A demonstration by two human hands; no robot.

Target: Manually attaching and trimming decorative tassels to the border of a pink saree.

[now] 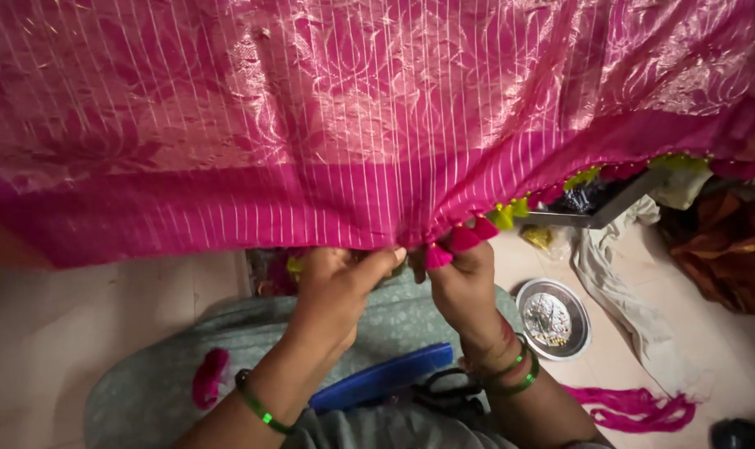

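A wide pink woven silk cloth with pale gold stripes and a solid magenta border (311,125) hangs across the whole upper part of the view, its lower hem stretched over the person's lap. The left hand (337,287) pinches that hem between thumb and fingertips, its grip closed on the fabric edge. The right hand (464,278), just beside it, has its grip closed on the same hem where a row of small pink and lime-green thread tassels (477,231) runs up toward the right. Both wrists wear thin green bangles (261,409). On the lap, covered in grey-green printed fabric, lie a flat blue plastic case (381,378) and dark scissors (448,391) near the right forearm. On the pale floor to the right stand a round steel dish holding small beads (553,319), a crumpled cream cloth (627,308) and a loose bundle of magenta thread (639,407); a smaller pink thread tuft (209,378) lies at the lap's left edge.
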